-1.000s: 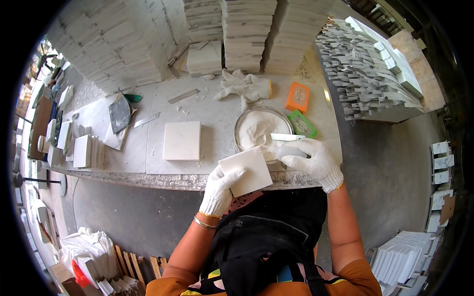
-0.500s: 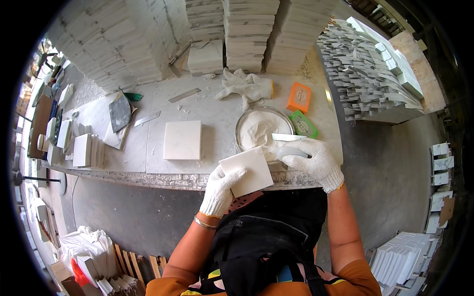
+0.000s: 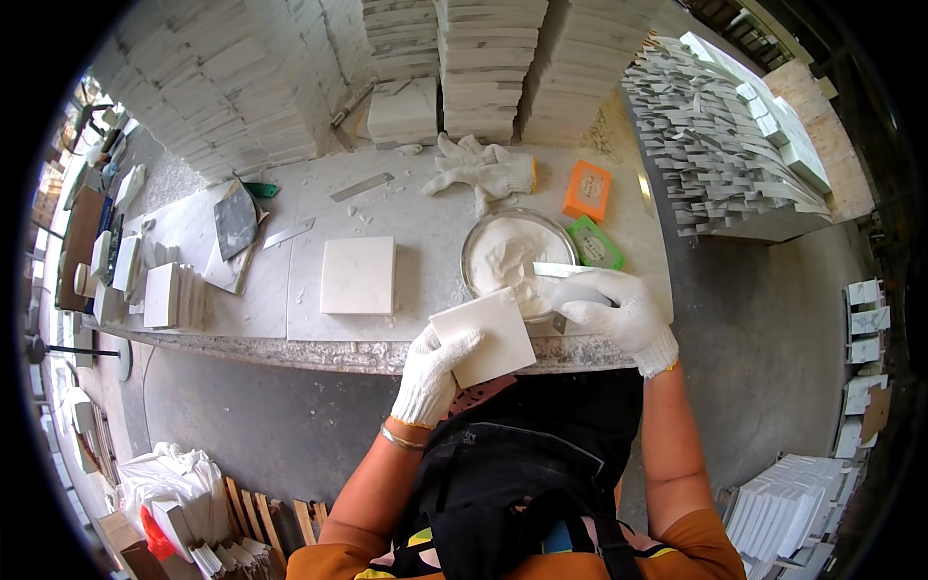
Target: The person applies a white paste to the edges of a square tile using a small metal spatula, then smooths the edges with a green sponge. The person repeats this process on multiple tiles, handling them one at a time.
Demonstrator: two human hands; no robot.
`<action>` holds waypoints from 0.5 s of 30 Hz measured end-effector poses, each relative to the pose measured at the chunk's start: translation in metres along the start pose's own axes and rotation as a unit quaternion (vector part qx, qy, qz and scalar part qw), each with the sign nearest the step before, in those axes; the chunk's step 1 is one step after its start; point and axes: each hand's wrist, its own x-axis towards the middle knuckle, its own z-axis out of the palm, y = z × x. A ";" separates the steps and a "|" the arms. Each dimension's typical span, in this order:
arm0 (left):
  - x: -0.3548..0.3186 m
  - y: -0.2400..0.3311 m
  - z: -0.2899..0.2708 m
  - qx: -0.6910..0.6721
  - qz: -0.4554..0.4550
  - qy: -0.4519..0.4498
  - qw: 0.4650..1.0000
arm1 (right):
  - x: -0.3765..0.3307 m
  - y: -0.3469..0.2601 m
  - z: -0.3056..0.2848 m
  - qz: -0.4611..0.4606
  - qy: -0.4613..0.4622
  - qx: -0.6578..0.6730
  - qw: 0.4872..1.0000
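My left hand (image 3: 430,379), in a white knit glove, grips a square white tile (image 3: 483,338) by its left edge, thumb on the face. The tile tilts at the bench's front edge, overlapping the near rim of a round metal bowl (image 3: 467,253). White paste (image 3: 505,253) fills much of the bowl. My right hand (image 3: 623,314), gloved too, is closed around a flat scraper (image 3: 565,271) whose pale blade reaches over the bowl's right side. The scraper's handle is mostly hidden by the fingers. A second white tile (image 3: 358,275) lies flat on the bench, left of the bowl.
Beyond the bowl lie a loose glove (image 3: 478,174), an orange box (image 3: 587,190) and a green box (image 3: 594,244). Metal strips (image 3: 362,187) and a dark stone piece (image 3: 236,220) lie leftward. Tall tile stacks (image 3: 488,68) line the back; more tiles (image 3: 174,295) stand at left.
My right hand has shifted slightly right with the scraper. The left hand and its tile are nearly still.
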 end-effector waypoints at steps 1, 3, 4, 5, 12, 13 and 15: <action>0.000 0.000 0.000 -0.001 0.001 0.000 1.000 | 0.000 -0.002 -0.003 0.005 -0.001 0.012 1.000; -0.001 -0.001 -0.002 0.003 0.006 0.005 1.000 | 0.001 -0.002 -0.008 0.024 0.012 0.033 0.999; 0.001 -0.002 -0.002 0.008 0.009 0.005 1.000 | 0.001 -0.001 -0.013 0.035 0.030 0.040 0.998; 0.002 -0.003 -0.002 0.013 0.013 0.006 1.000 | 0.002 -0.002 -0.016 0.047 0.047 0.047 0.997; 0.001 0.001 0.003 0.022 0.004 0.010 1.000 | 0.044 0.002 -0.037 -0.037 0.168 -0.011 0.985; 0.001 -0.001 0.001 0.025 0.007 0.010 1.000 | 0.053 0.005 -0.040 -0.042 0.178 -0.091 0.979; 0.004 -0.004 -0.003 0.023 0.012 0.009 1.000 | 0.070 0.006 -0.043 -0.023 0.175 -0.153 0.972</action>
